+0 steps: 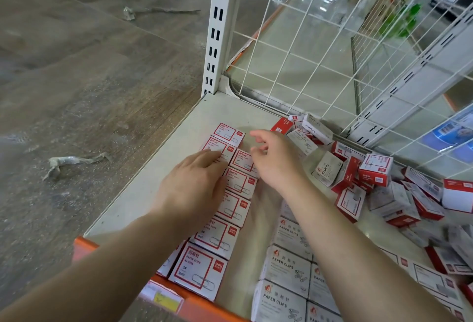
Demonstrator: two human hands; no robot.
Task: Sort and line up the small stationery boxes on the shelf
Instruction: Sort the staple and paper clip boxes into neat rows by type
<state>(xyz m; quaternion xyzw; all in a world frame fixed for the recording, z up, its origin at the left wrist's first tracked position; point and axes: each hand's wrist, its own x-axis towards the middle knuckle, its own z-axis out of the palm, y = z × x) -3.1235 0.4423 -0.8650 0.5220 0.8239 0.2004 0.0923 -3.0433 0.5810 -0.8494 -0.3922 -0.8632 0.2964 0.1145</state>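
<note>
**Two hands over a row of paper clip boxes at the shelf's left end**

Head view: both bare forearms reach in from the bottom of the frame toward the left part of the beige shelf. The left hand lies palm down, fingers straight and close together, resting flat on the red-bordered paper clip boxes that run in a line from the orange shelf edge toward the back. Its fingertips touch the second box from the far end; it grips nothing. The right hand hovers just beside it, a little farther back, fingers loosely curled and spread, thumb apart from them, holding nothing. Whether it touches the box under it cannot be told. The farthest box in the line lies flat just beyond both hands.

To the right of the line, near the front edge, white paper clip boxes sit in neat rows, partly under the right forearm. Farther right and back, a loose heap of staples boxes and red-and-white boxes lies tumbled at all angles against the white wire mesh back panel. A slotted white upright stands at the shelf's back left corner. Crumpled tape scraps lie on the grey floor to the left.
</note>
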